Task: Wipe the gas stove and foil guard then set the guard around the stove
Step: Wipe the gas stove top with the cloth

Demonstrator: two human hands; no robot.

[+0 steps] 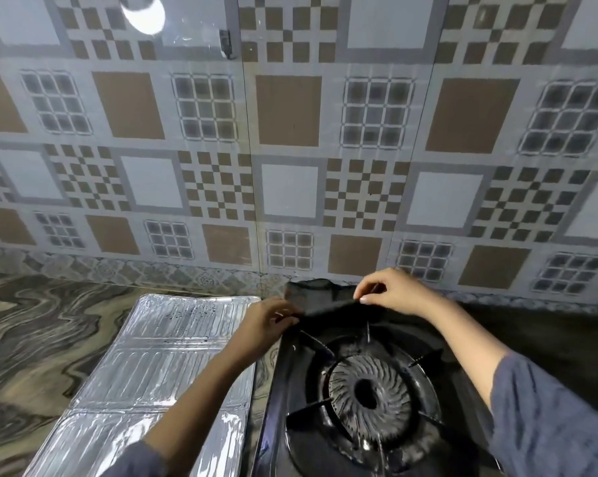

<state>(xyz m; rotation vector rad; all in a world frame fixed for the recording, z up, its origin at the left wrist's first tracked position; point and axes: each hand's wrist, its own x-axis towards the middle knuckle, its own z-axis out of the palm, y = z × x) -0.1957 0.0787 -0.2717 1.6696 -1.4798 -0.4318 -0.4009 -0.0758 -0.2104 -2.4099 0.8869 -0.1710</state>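
Observation:
A black single-burner gas stove (304,452) stands at the lower right, its round burner (369,404) in the middle of the pan support. A silver foil guard (159,366) lies flat on the counter just left of the stove. Both hands hold a dark cloth (311,299) stretched over the stove's far left corner. My left hand (266,325) pinches the cloth's left end. My right hand (390,292) pinches its right end between thumb and fingers.
A patterned tile wall (290,132) rises right behind the stove. The marbled brown counter (32,339) extends to the left of the foil guard. Dark counter (548,339) lies right of the stove.

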